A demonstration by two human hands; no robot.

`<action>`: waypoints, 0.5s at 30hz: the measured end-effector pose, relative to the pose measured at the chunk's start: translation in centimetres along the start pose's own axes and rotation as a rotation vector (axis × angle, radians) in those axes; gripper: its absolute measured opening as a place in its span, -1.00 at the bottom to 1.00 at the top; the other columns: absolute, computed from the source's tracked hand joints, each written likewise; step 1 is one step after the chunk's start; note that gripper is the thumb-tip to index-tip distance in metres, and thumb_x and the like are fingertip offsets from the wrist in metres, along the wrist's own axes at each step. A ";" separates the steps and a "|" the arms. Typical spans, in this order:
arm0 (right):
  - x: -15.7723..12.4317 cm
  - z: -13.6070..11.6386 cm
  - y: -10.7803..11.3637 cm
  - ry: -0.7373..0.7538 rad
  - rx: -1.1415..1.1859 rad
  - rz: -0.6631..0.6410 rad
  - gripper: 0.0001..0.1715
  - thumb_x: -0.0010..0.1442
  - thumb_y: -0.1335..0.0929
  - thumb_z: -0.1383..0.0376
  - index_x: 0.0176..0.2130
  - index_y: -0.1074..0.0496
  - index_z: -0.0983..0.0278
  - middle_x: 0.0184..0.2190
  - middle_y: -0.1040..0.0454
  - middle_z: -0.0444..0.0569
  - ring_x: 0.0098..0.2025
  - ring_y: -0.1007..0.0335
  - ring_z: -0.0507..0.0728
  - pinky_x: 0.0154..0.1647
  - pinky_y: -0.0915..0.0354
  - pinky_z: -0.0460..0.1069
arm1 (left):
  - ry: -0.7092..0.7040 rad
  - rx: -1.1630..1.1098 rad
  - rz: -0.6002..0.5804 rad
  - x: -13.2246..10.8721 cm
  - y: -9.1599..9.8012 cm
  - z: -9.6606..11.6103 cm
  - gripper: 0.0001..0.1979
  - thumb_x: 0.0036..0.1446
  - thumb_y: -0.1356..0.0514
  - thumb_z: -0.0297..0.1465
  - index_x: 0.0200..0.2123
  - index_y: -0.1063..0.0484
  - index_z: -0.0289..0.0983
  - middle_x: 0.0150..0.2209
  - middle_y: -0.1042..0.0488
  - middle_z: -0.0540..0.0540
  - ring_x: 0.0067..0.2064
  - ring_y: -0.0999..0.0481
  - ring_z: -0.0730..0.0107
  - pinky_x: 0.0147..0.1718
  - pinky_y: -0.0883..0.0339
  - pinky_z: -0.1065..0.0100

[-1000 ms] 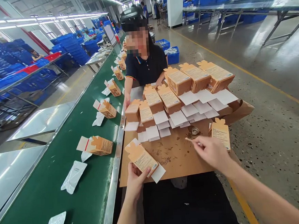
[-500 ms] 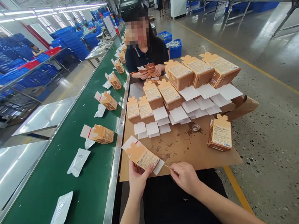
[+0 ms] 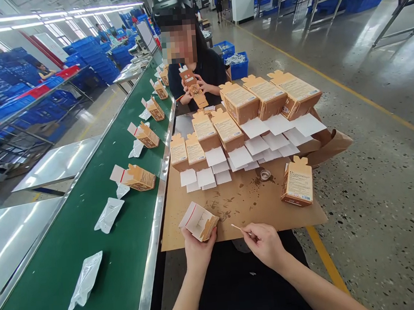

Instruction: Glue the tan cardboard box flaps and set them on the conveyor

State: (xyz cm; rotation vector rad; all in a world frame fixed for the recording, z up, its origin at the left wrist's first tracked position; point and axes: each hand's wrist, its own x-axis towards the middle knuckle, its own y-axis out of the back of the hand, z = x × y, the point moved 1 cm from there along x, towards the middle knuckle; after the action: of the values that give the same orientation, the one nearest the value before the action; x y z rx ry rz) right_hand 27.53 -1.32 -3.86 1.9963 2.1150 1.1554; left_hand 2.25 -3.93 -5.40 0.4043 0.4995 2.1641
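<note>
My left hand [image 3: 199, 247] grips a brown cardboard box [image 3: 202, 221] near the front edge of the board, its opening with a white flap and red strip turned up toward me. Just to the right, my right hand [image 3: 264, 243] pinches a cotton swab [image 3: 236, 227], its white tip pointing left, apart from the box. A small clear dish [image 3: 265, 175] sits on the brown cardboard sheet [image 3: 247, 201] among dark wet spots. One more box [image 3: 297, 182] stands alone at the right.
Stacked boxes [image 3: 239, 105] with white flaps [image 3: 240, 157] fill the far side of the sheet. Left runs a green conveyor belt [image 3: 56, 279] with boxes and white pouches [image 3: 84, 281], edged by a metal rail [image 3: 152, 244]. Opposite, a person [image 3: 208, 70] holds another box.
My left hand has turned the box so that its opening now faces me. The swab has come away from the box. Across the table, the person has raised a box. Items on the belt have shifted slightly.
</note>
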 end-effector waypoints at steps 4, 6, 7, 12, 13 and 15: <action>-0.1 0.4 0.2 -0.015 -0.007 -0.009 -0.61 0.55 -0.40 0.34 -0.37 -0.58 0.18 -0.60 -0.43 -0.22 -0.58 -0.32 0.02 -0.42 -0.26 -0.07 | -0.021 0.064 0.023 1.7 0.8 -0.2 -0.24 -0.03 -0.59 0.12 0.05 -0.33 -0.06 -0.09 -0.71 -0.21 -0.07 -0.83 -0.24 -0.15 -0.72 -0.05; 0.0 0.8 0.7 -0.037 0.007 -0.005 -0.59 0.56 -0.41 0.31 -0.39 -0.56 0.18 -0.61 -0.40 -0.23 -0.59 -0.29 0.02 -0.44 -0.25 -0.07 | -0.004 0.131 0.089 3.6 2.9 -0.5 -0.22 -0.06 -0.58 0.14 0.06 -0.32 -0.06 -0.04 -0.71 -0.24 0.01 -0.82 -0.30 -0.05 -0.72 -0.14; 0.0 1.0 1.1 -0.051 0.017 0.005 -0.58 0.56 -0.41 0.29 -0.40 -0.56 0.18 -0.61 -0.38 -0.23 -0.59 -0.28 0.02 -0.46 -0.24 -0.07 | 0.017 0.173 0.130 4.6 4.4 -0.8 -0.21 -0.07 -0.58 0.14 0.06 -0.31 -0.05 -0.03 -0.70 -0.24 0.05 -0.81 -0.33 0.00 -0.71 -0.19; -0.1 1.6 2.7 -0.114 0.083 0.049 -0.55 0.61 -0.42 0.18 -0.37 -0.61 0.17 -0.60 -0.32 -0.23 -0.60 -0.21 0.03 -0.52 -0.20 -0.06 | 0.186 0.318 0.400 8.6 13.0 -3.6 -0.10 -0.22 -0.59 0.09 0.06 -0.22 -0.03 0.06 -0.63 -0.26 0.19 -0.73 -0.52 0.18 -0.62 -0.46; -0.1 1.6 2.8 -0.126 0.098 0.045 -0.54 0.62 -0.42 0.16 -0.37 -0.62 0.16 -0.60 -0.31 -0.23 -0.60 -0.20 0.03 -0.53 -0.20 -0.05 | 0.221 0.308 0.450 9.1 14.3 -4.2 -0.07 -0.26 -0.60 0.06 0.08 -0.21 -0.04 0.10 -0.61 -0.28 0.25 -0.70 -0.55 0.23 -0.59 -0.49; 0.3 1.7 2.8 -0.145 0.120 0.027 -0.49 0.63 -0.41 0.10 -0.37 -0.63 0.16 -0.61 -0.30 -0.22 -0.60 -0.17 0.04 -0.54 -0.20 -0.04 | 0.285 0.257 0.513 9.9 15.8 -5.4 -0.02 -0.31 -0.62 0.00 0.10 -0.19 -0.06 0.14 -0.58 -0.32 0.32 -0.65 -0.58 0.32 -0.55 -0.50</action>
State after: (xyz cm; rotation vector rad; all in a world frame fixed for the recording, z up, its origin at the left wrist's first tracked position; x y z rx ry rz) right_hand 30.74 -0.43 -3.51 2.0930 2.1384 0.8760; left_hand -16.63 -5.78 -1.35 0.3954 0.9196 2.6814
